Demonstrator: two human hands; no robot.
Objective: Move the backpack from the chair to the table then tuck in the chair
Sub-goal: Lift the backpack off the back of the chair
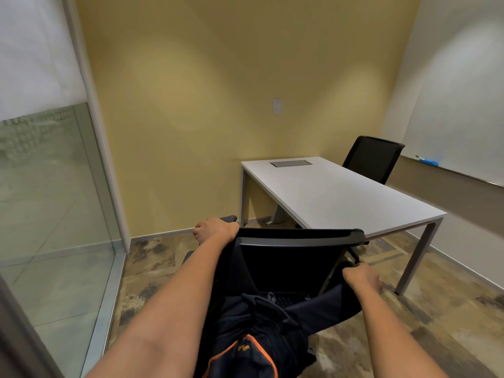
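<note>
A black office chair [300, 237] stands in front of me, its backrest toward the white table [341, 197]. A dark navy backpack [253, 336] with orange trim lies on the chair's seat, close to me at the bottom of the view. My left hand [215, 229] is closed over the top left corner of the backrest. My right hand [361, 276] grips the chair's right side, lower down, at what looks like an armrest. The table top is bare except for a grey cable hatch [291, 163] at its far end.
A second black chair [373, 158] is tucked at the table's far right side. A glass partition [54, 200] runs along the left. On the right wall a whiteboard ledge holds a blue eraser [428, 160]. The floor is patterned carpet.
</note>
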